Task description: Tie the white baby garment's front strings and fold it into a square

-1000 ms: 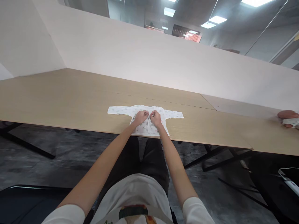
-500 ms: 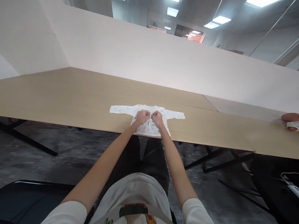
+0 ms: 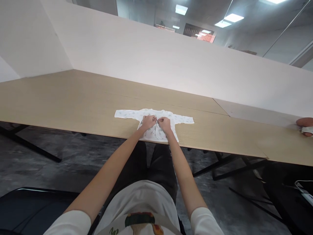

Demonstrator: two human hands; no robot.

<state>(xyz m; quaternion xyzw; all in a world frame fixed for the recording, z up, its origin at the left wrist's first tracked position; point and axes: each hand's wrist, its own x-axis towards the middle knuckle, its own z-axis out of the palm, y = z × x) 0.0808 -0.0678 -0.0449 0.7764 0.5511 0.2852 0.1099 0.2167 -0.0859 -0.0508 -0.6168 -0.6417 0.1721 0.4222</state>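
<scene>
Small white shirt [image 3: 153,134]: lies spread on the table [image 3: 73,104] right in front of me, neckline toward the wall, hem along the near edge; a small scattered print shows on it.
Front opening [image 3: 156,132]: runs down the middle of the shirt, between my two hands.
Shirt sleeves: one stretches out flat to my left [image 3: 126,114], the other to my right [image 3: 185,119].
My left hand [image 3: 148,122]: rests on the upper front, fingers curled in, thumb and fingertips pinched closed on the cloth beside the opening.
My right hand [image 3: 164,124]: mirrors it on the other side, curled, its fingertips pinching cloth at the opening, just beside those of my left; the exact bit between the tips is too small to tell.
My forearms: reach forward over the near table edge, side by side and apart.
Table top: pale wood-look, with thin seams across it.
Far right of the table: a brown and white object [image 3: 304,122], cut by the picture's edge.
Beyond the table: a white wall [image 3: 146,62], with glass [image 3: 141,16] above it showing bright ceiling lights.
Below, on my left: a dark chair [image 3: 36,209] on the grey floor [image 3: 73,173].
Below, on my right: a white device [image 3: 307,197] with a cable, on something black.
</scene>
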